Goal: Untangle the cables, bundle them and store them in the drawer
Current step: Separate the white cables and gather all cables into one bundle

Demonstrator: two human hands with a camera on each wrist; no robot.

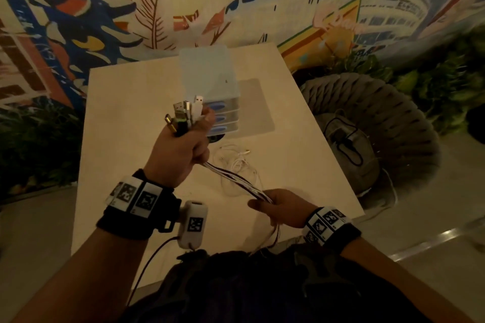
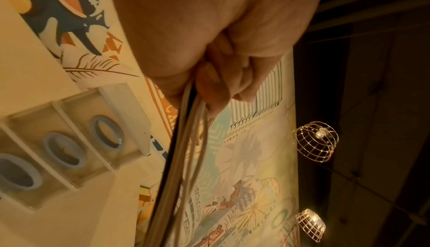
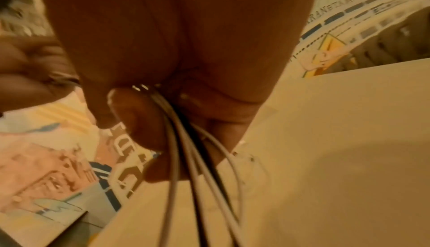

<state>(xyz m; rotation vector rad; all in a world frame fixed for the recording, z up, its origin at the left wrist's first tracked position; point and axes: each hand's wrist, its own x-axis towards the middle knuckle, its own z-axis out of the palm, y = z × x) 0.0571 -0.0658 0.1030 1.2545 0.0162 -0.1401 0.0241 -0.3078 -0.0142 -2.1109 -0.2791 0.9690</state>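
Painted murals fill the wall behind a pale counter [image 1: 126,113], under dim warm light. The fingers [image 2: 218,83] of the left hand [image 1: 181,149] are curled tight round the cables [image 1: 236,178] just below their plugs [image 1: 185,113], which stand up out of the fist as a fanned cluster. From the underside of that fist the white and dark strands run together, nearly parallel, down to the right hand [image 1: 280,207], whose fingers [image 3: 137,122] are closed round the same run lower along its length. Below the right hand the strands hang loose over the counter's near edge; where their far ends lie cannot be told.

The step in hand is judged to be the end of untangling: the plug ends have been gathered level and the run is held straight between the two fists. Bundling is judged to come next, which calls for the slack below the right hand to be drawn up and coiled or folded against the held end, with the left grip kept firm so the plugs stay even.

A thin white cord [image 1: 236,162] lies loosely looped on the counter beyond the hands, ungathered. Behind it stands a drawer unit [image 1: 212,92] with three closed drawers with blue handles; one must be opened before storing.
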